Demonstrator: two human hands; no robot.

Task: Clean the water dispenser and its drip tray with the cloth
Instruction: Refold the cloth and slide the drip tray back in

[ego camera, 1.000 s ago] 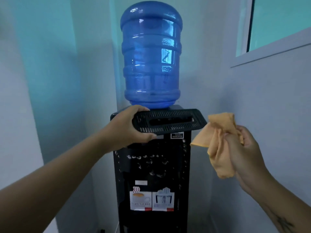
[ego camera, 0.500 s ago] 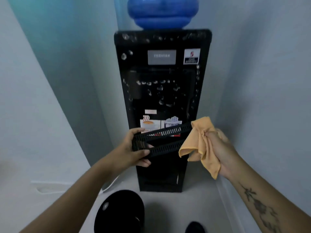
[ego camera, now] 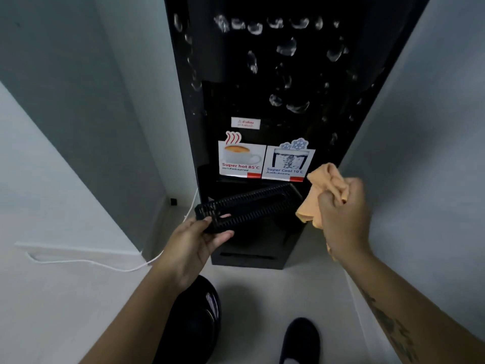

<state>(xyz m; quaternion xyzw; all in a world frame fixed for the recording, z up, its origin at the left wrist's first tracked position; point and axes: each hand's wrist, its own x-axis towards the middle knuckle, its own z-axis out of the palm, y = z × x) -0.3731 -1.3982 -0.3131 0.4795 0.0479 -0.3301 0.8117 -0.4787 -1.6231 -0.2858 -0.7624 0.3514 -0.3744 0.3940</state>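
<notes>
At the bottom of the frame I see two dark shoes point(ego camera: 300, 340) on the pale floor point(ego camera: 78, 311). Above them, left of centre, my left hand point(ego camera: 194, 241) grasps the black drip tray grille point(ego camera: 249, 206) at its left end, thumb on the slotted top face and fingers curled underneath. The grille is held in the air in front of the lower front of the water dispenser point(ego camera: 262, 74), clear of its recess. Its long axis runs from lower left to upper right across the centre of the frame. At centre right, my right hand point(ego camera: 343, 216) is clenched around the bunched orange cloth point(ego camera: 322, 190). The cloth sits just beside the grille's right end; I cannot tell whether they touch. The right hand is therefore the nearer one to the free end, and I judge the wipe should run leftward along that axis. Farther up, droplets point(ego camera: 286, 48) cover the dispenser's black front above the hot and cool stickers point(ego camera: 265, 160).
</notes>
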